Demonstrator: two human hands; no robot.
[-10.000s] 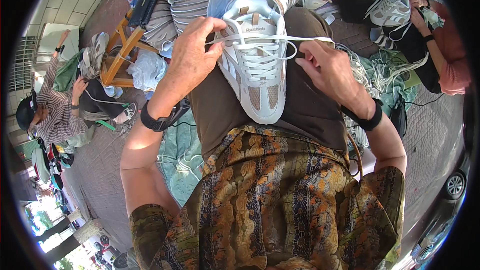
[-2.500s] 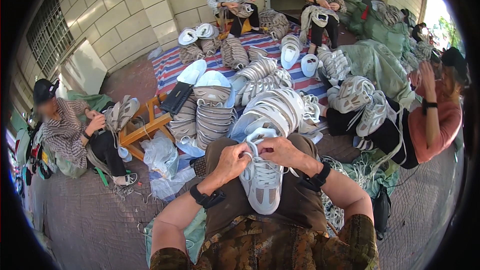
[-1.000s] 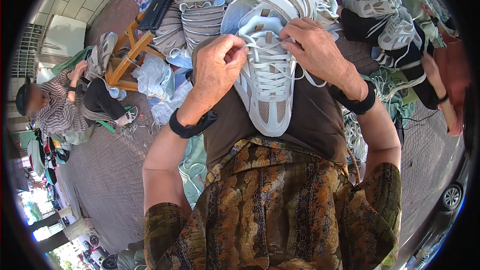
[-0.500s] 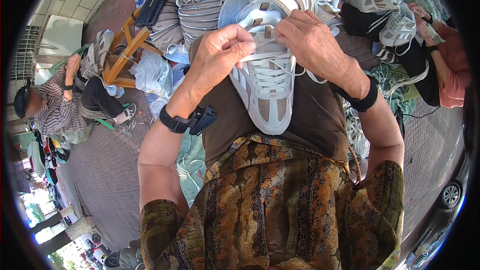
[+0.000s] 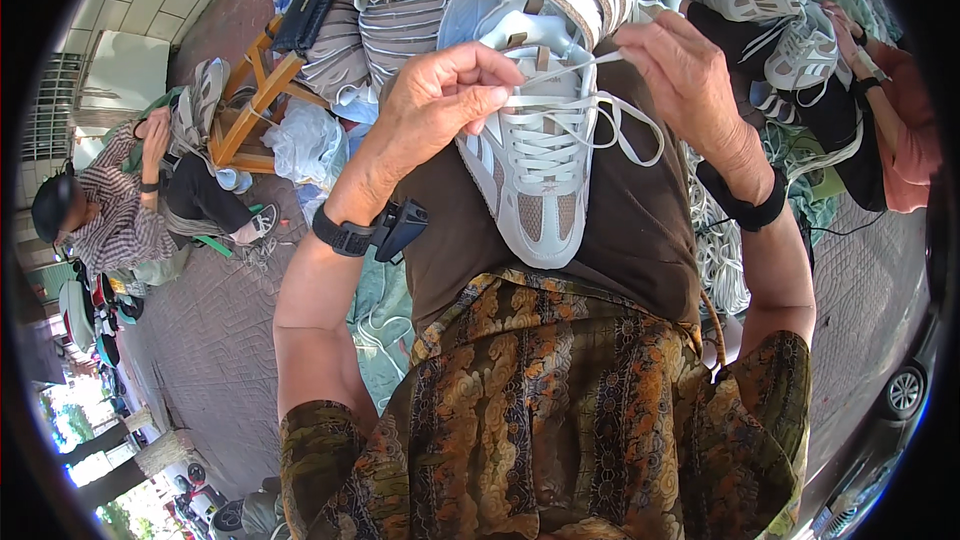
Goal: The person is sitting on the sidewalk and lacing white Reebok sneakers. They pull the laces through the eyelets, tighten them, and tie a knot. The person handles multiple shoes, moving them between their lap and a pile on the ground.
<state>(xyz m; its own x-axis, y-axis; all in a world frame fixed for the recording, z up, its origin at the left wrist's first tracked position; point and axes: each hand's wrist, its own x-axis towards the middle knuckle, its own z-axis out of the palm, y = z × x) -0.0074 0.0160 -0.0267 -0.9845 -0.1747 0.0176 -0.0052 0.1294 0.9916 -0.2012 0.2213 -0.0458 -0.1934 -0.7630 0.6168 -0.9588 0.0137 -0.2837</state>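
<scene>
A white and tan sneaker upper point(image 5: 541, 175) lies across my lap, toe toward me, with white lacing crossed down its front. My left hand point(image 5: 448, 93) is closed in a pinch at its upper left edge, by the top eyelets. To the right of the tongue, my right hand point(image 5: 685, 85) pinches a white shoelace point(image 5: 588, 62), which runs taut across the shoe's opening toward my left fingers. Another stretch of lace loops loosely below my right hand. What my left fingertips hold is partly hidden; lace passes there.
Stacked shoe uppers point(image 5: 400, 35) and a wooden stool point(image 5: 258, 105) stand beyond my left hand. Bundles of white laces point(image 5: 720, 265) lie right of my lap. One person point(image 5: 120, 205) sits at the left; another's arm point(image 5: 895, 140) is at the right beside more shoes point(image 5: 805, 50).
My right hand has moved right and away from the tongue, drawing the lace out straight. A loose loop now hangs right of the shoe. My left hand has barely shifted.
</scene>
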